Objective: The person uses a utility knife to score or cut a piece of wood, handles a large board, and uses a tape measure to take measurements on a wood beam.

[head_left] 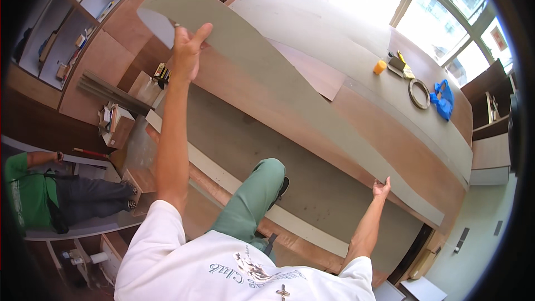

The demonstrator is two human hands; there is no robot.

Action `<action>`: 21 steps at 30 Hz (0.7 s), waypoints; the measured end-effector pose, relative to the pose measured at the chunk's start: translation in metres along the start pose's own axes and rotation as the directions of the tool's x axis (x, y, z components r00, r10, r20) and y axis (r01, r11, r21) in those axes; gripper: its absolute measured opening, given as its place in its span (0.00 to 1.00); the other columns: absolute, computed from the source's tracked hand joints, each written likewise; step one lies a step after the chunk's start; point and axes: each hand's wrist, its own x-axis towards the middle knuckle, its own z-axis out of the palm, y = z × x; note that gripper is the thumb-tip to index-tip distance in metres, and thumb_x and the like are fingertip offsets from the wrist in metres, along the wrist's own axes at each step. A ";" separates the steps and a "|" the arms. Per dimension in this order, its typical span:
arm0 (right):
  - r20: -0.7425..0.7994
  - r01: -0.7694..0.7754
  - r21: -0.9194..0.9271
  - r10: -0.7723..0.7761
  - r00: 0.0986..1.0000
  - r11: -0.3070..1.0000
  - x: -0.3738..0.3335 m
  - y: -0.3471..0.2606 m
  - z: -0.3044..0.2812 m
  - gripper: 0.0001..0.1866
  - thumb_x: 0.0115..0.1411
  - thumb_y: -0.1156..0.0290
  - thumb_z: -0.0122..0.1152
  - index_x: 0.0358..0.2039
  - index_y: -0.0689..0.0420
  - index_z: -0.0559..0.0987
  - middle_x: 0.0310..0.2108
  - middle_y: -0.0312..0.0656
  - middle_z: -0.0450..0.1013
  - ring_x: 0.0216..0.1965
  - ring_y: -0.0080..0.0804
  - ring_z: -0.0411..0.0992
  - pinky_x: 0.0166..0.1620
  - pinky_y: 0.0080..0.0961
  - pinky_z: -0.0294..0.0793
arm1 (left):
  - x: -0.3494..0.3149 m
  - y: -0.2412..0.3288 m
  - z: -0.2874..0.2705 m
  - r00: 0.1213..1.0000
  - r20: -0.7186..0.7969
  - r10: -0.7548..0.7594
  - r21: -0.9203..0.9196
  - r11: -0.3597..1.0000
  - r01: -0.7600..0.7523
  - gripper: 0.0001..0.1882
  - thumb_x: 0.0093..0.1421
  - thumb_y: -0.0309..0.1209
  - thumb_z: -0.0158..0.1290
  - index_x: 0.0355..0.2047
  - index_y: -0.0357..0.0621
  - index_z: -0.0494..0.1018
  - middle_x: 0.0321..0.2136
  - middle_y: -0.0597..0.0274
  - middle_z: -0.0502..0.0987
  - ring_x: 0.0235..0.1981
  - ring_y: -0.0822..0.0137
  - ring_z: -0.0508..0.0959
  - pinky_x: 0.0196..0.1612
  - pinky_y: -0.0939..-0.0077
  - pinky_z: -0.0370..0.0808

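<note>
A long, thin, grey-beige sheet (290, 78), bendy like laminate, stretches slantwise across the view from upper left to lower right. Its far left end curls over and shows a paler underside. My left hand (189, 50) grips the near edge close to that curled end, thumb on the top face. Farther down the same edge, my right hand (382, 188) holds the sheet with its fingers partly hidden. Under and beyond the sheet lies a broad wooden worktop (390, 125), and the sheet's right end is near or on its surface; contact cannot be made out.
On the worktop's far right are an orange cylinder (379, 67), a ring-shaped roll (419, 94) and a blue plastic bag (443, 100). Shelves (61, 28) line the left. A person in a green top (33, 195) is at lower left. A long recess (323, 189) runs before the worktop.
</note>
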 end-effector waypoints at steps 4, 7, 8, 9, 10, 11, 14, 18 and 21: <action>-0.161 -0.042 0.004 0.042 0.986 0.999 0.006 0.014 -0.009 0.14 0.64 0.60 0.57 0.48 0.50 0.73 0.41 0.36 0.75 0.40 0.33 0.73 0.35 0.29 0.72 | 0.005 -0.075 -0.001 1.000 0.009 -0.028 -0.041 0.999 0.029 0.22 0.58 0.31 0.60 0.49 0.45 0.63 0.41 0.68 0.75 0.36 0.76 0.75 0.35 0.78 0.72; -0.271 -0.030 -0.093 0.004 0.962 0.995 0.018 0.003 -0.028 0.15 0.64 0.60 0.57 0.48 0.51 0.74 0.43 0.36 0.75 0.40 0.32 0.72 0.36 0.29 0.71 | 0.001 -0.156 -0.015 0.968 -0.037 -0.250 -0.190 0.952 0.238 0.23 0.58 0.31 0.60 0.51 0.50 0.62 0.41 0.68 0.74 0.37 0.75 0.76 0.33 0.77 0.74; -0.272 -0.039 -0.095 0.012 0.962 0.995 0.022 0.002 -0.035 0.15 0.64 0.60 0.57 0.48 0.51 0.74 0.43 0.36 0.75 0.40 0.32 0.72 0.36 0.29 0.71 | 0.000 -0.190 -0.026 0.953 -0.042 -0.298 -0.226 0.932 0.282 0.24 0.58 0.31 0.60 0.51 0.51 0.61 0.41 0.68 0.74 0.37 0.74 0.76 0.33 0.77 0.74; -0.290 -0.030 -0.125 -0.008 0.957 0.992 0.025 -0.001 -0.042 0.15 0.63 0.60 0.58 0.48 0.51 0.74 0.43 0.36 0.75 0.40 0.32 0.72 0.36 0.29 0.71 | -0.005 -0.223 -0.038 0.921 -0.072 -0.383 -0.217 0.907 0.360 0.24 0.58 0.31 0.60 0.50 0.52 0.61 0.40 0.68 0.74 0.37 0.73 0.76 0.33 0.76 0.74; -0.303 -0.011 -0.153 -0.037 0.952 0.988 0.031 -0.006 -0.046 0.15 0.63 0.60 0.58 0.48 0.52 0.74 0.42 0.36 0.75 0.39 0.32 0.72 0.36 0.29 0.71 | -0.007 -0.253 -0.045 0.883 -0.096 -0.459 -0.217 0.875 0.432 0.24 0.58 0.31 0.60 0.50 0.52 0.60 0.40 0.68 0.74 0.38 0.72 0.76 0.33 0.75 0.75; -0.300 0.002 -0.158 -0.049 0.953 0.988 0.035 -0.021 -0.054 0.15 0.63 0.60 0.58 0.48 0.52 0.74 0.42 0.36 0.75 0.39 0.32 0.72 0.36 0.29 0.71 | -0.012 -0.282 -0.048 0.883 -0.093 -0.460 -0.229 0.873 0.431 0.24 0.58 0.31 0.60 0.50 0.52 0.60 0.40 0.68 0.74 0.38 0.72 0.76 0.33 0.75 0.75; -0.257 0.045 -0.221 -0.103 0.961 0.974 0.044 -0.053 -0.066 0.15 0.63 0.60 0.59 0.47 0.52 0.74 0.41 0.36 0.75 0.38 0.31 0.72 0.35 0.29 0.70 | -0.025 -0.349 -0.036 0.801 -0.111 -0.589 -0.297 0.788 0.539 0.23 0.59 0.31 0.59 0.49 0.53 0.59 0.39 0.68 0.73 0.36 0.70 0.76 0.34 0.73 0.75; -0.246 0.021 -0.216 -0.075 0.966 0.976 0.035 -0.048 -0.065 0.14 0.63 0.61 0.59 0.46 0.53 0.74 0.41 0.36 0.75 0.36 0.32 0.72 0.35 0.29 0.70 | -0.042 -0.396 -0.047 0.733 -0.102 -0.673 -0.247 0.731 0.636 0.23 0.58 0.33 0.60 0.48 0.53 0.59 0.39 0.67 0.73 0.35 0.71 0.75 0.36 0.71 0.73; -0.302 0.032 -0.231 -0.103 0.948 0.972 0.034 -0.057 -0.064 0.13 0.64 0.61 0.58 0.45 0.53 0.74 0.41 0.36 0.76 0.36 0.32 0.72 0.36 0.29 0.70 | -0.055 -0.414 -0.040 0.730 -0.056 -0.681 -0.238 0.719 0.653 0.26 0.58 0.34 0.61 0.50 0.52 0.58 0.40 0.66 0.72 0.35 0.71 0.74 0.36 0.72 0.72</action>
